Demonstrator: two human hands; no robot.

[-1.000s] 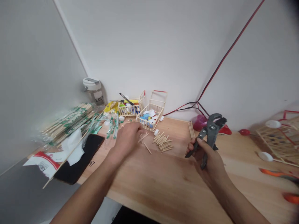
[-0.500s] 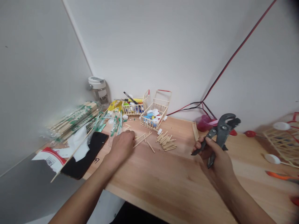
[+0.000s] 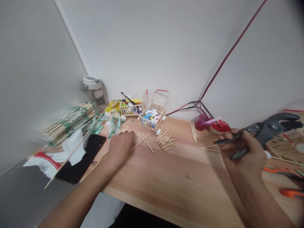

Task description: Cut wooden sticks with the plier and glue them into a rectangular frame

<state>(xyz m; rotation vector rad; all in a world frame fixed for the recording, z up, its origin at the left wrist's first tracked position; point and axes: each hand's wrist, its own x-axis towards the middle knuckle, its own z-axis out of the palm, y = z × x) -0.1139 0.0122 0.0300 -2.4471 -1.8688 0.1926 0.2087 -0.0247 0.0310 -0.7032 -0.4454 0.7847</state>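
Observation:
My right hand [image 3: 247, 155] is closed around the handles of a pair of dark grey pliers [image 3: 266, 131], held above the right side of the table with the jaws pointing right. My left hand [image 3: 120, 145] rests low over the table, its fingers curled down among loose short wooden sticks [image 3: 143, 139]. What is under those fingers is hidden. To its right lies a pile of cut sticks [image 3: 165, 141]. Two small stick-built carts stand behind: one cart [image 3: 152, 116] holds white and blue bits, the other cart [image 3: 131, 109] a pen and colourful pieces.
At left are bagged skewers [image 3: 71, 120], a black phone [image 3: 78, 171] under tissue and a long skewer, and a lidded bottle [image 3: 95, 91]. Longer sticks [image 3: 193, 132], a red-topped bowl [image 3: 219, 126], orange-handled tools [image 3: 289, 192] and another stick structure [image 3: 280, 147] lie right.
My right hand has carried the pliers to the right, and the view has turned slightly right. The red-topped bowl now shows. My left hand stays near the loose sticks.

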